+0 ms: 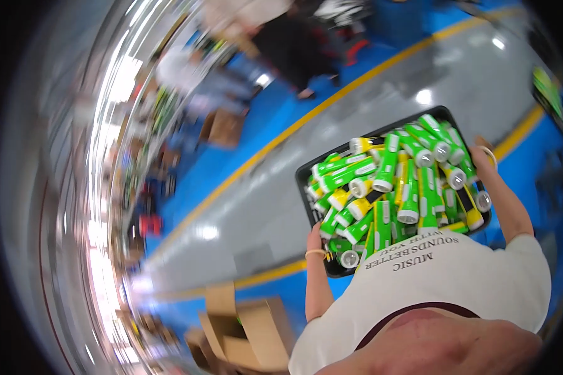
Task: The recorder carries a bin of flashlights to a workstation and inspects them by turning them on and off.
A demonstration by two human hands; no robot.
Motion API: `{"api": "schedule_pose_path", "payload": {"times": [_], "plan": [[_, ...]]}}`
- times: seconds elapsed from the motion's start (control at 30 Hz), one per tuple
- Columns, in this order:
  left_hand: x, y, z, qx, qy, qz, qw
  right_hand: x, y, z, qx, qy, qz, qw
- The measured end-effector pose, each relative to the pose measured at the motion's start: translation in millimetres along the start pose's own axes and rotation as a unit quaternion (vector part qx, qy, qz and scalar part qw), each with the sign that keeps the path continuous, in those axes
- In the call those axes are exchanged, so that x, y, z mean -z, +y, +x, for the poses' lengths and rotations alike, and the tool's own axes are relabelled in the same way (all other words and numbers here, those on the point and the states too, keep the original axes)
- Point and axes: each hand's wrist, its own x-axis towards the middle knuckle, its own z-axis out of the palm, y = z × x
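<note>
A black plastic crate (304,181) is held up in front of my body, heaped above its rim with flashlights. Many are green and white flashlights (386,165), lying at all angles; among them are yellow and black flashlights (469,203). My left hand (316,239) grips the crate's left side near the close corner, its fingers partly hidden by the rim. On the opposite side my right hand (481,156) holds the crate's right edge, with fingertips out of sight. The crate's near edge is close to my shirt, tilted in the picture.
A grey walkway (244,212) with yellow border lines (269,154) runs between blue floor areas. An open cardboard box (266,331) stands at lower left, another cardboard box (223,128) farther off. Blurred people (294,47) are at the far side beside loaded work benches.
</note>
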Motion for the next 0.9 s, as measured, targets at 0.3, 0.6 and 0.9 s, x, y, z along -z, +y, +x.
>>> {"api": "schedule_pose_path", "payload": {"times": [0.3,0.6,0.9], "plan": [[-104,-200,-347,-0.050,0.227,-0.307,0.923,-62,-139,-26,0.042,-0.277,-0.227,0.933],[-247,-299,-592,-0.064,0.397,-0.350,0.846,38,-177,-153,0.098,-0.443,-0.290,0.843],[-193,-241,-515,-0.054,0.355,-0.268,0.894,75,-192,-89,0.055,-0.368,-0.212,0.904]]}}
